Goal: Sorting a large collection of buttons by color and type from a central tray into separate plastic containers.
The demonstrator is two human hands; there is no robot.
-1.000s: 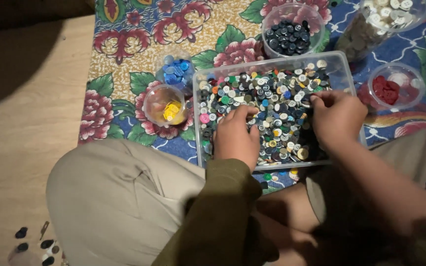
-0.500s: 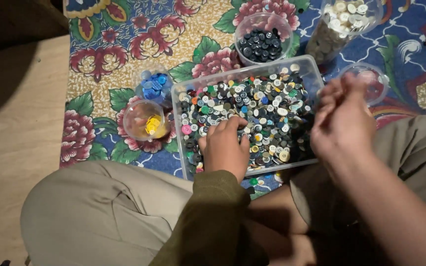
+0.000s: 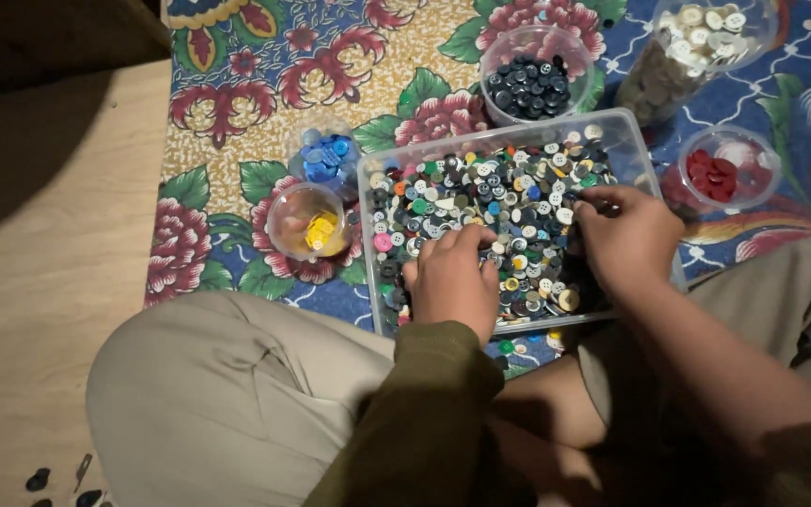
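A clear rectangular plastic tray (image 3: 369, 235) full of mixed coloured buttons (image 3: 481, 192) sits on the patterned cloth in front of my crossed legs. My left hand (image 3: 452, 277) lies knuckles up on the buttons at the tray's near side, fingers curled down into them. My right hand (image 3: 626, 235) is in the tray's right part, its fingertips bent together among the buttons near the right wall. The fingertips of both hands are hidden, so any button held there cannot be seen.
Small clear cups stand around the tray: blue buttons (image 3: 328, 155) and yellow buttons (image 3: 313, 227) on the left, black buttons (image 3: 532, 84) behind, red buttons (image 3: 720, 171) on the right. A jar of pale buttons (image 3: 696, 42) lies at the back right. Bare wooden floor (image 3: 39, 282) is on the left.
Half a second ago my right hand was lifted off to the right by the red-button cup; now it is back down in the tray. My left hand stayed on the buttons.
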